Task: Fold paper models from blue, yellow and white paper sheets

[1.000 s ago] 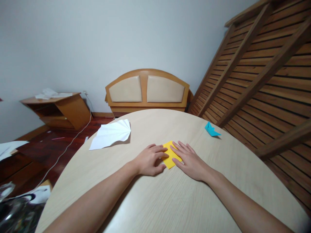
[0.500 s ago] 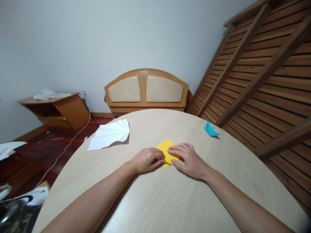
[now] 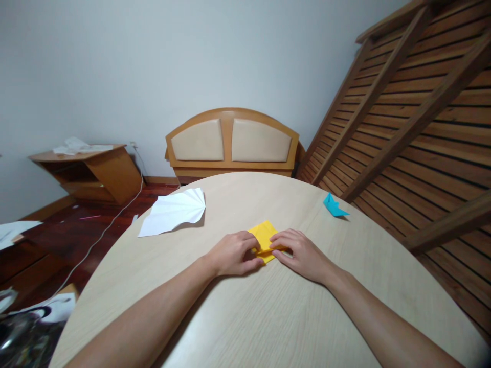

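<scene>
Yellow paper (image 3: 264, 233), folded, lies flat near the middle of the round table (image 3: 268, 317). Left hand (image 3: 233, 253) has its fingers curled, thumb and fingertips pinching the paper's near left edge. Right hand (image 3: 303, 254) presses on the near right part, fingers bent and close together, tips on the sheet. White pleated paper (image 3: 174, 212) lies well apart to the left; small blue folded paper (image 3: 333, 205) sits apart at the far right.

Soft even light, sharp, edges warped
</scene>
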Demonstrator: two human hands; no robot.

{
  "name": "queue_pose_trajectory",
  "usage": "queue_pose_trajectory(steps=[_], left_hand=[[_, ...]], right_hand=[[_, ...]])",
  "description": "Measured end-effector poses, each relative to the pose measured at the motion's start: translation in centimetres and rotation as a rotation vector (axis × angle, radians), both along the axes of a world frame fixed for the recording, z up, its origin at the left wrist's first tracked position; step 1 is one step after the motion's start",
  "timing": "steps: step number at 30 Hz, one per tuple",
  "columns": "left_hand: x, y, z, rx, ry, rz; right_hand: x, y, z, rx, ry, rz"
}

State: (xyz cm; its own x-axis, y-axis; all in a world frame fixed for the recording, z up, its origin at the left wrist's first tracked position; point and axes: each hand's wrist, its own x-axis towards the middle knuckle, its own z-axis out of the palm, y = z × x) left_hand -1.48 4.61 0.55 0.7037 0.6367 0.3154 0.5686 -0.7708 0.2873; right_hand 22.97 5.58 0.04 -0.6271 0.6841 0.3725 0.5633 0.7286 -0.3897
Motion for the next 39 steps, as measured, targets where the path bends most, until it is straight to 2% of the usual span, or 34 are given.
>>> queue_pose_trajectory(steps=[5, 16, 22, 26, 29, 33, 39], left_hand=[[0.2, 0.3, -0.4, 0.019, -0.006, 0.066], [0.5, 0.5, -1.0, -0.064, -0.088, 0.223], [0.3, 0.2, -1.1, 0.007, -0.097, 0.108], [0.3, 0.3, -1.2, 0.037, -0.009, 0.086], [0.4, 0.5, -1.4, 0.049, -0.004, 0.110], [0.4, 0.6, -1.5, 0.075, -0.021, 0.159], [0.5, 0.3, -0.9, 0.153, 0.058, 0.353]], right_hand=[[0.2, 0.1, -0.1, -0.013, 0.013, -0.038], [1.7, 1.1, -1.4, -0.092, 0.007, -0.165], [1.4, 1.1, -2.1, -0.042, -0.006, -0.198], [0.7, 0.8, -1.5, 0.047, -0.012, -0.229], [-0.4, -0.3, -0.8, 0.082, -0.052, -0.156], [-1.9, -2.1, -0.3, -0.071, -0.209, 0.005], [-1.9, -2.5, -0.4, -0.167, -0.305, -0.040]])
